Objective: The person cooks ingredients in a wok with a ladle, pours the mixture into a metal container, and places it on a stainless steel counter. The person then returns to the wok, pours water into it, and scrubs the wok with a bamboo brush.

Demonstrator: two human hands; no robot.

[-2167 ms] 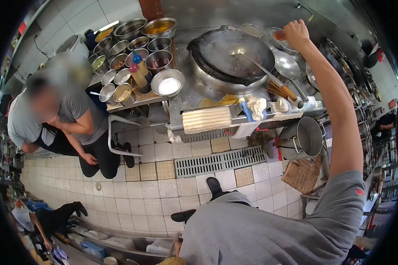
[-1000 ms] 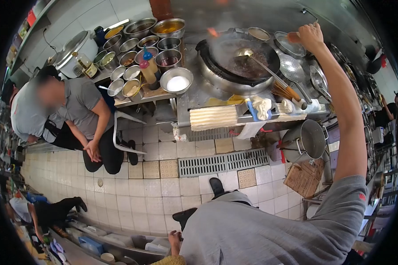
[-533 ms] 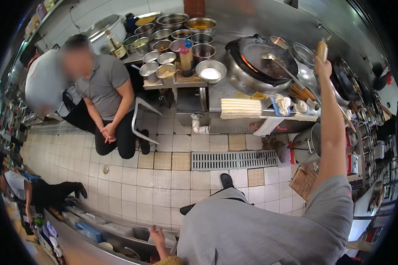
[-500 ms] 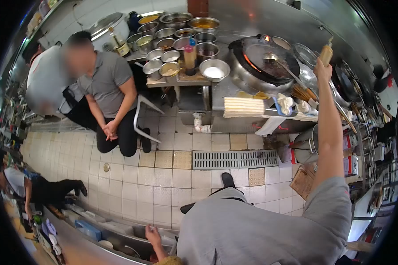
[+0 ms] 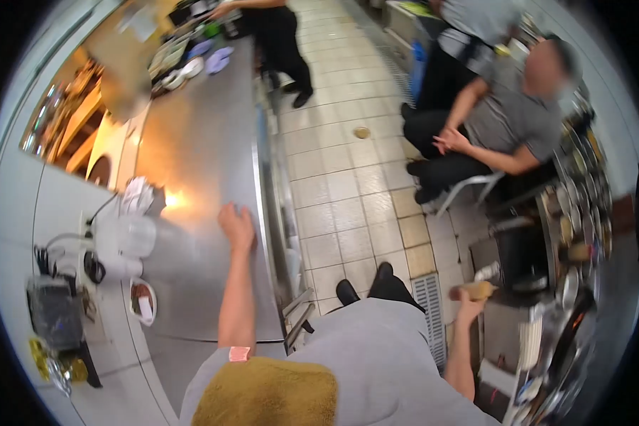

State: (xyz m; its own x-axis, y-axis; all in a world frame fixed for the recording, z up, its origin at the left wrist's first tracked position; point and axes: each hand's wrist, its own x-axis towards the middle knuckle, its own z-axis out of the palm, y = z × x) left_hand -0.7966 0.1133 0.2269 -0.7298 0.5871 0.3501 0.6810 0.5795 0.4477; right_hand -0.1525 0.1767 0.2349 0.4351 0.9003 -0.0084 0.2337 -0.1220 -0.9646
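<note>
My left hand (image 5: pixel 236 226) rests on the steel counter (image 5: pixel 192 135), close to its aisle-side edge. Its fingers are a little apart, and nothing shows in them. Low over the floor side, my right hand (image 5: pixel 468 307) is closed around a squeeze bottle (image 5: pixel 483 290) with yellowish-brown contents. That bottle is tilted sideways, its far end toward the stove side. A clear plastic container (image 5: pixel 136 236) and a white dish (image 5: pixel 143 307) of reddish food lie left of my left forearm. On my left shoulder is a brown towel (image 5: pixel 266 392).
A seated person (image 5: pixel 508 117) with clasped hands is across the aisle; another person (image 5: pixel 468 25) is behind. Someone in black trousers (image 5: pixel 273 39) stands by the counter's far end. Pots and bowls (image 5: pixel 582 206) line the right side. A floor grate (image 5: pixel 428 312) runs below.
My view has swung left from the stove to the steel counter. My right hand has lowered the squeeze bottle from beside the wok. My left hand is now on the counter top.
</note>
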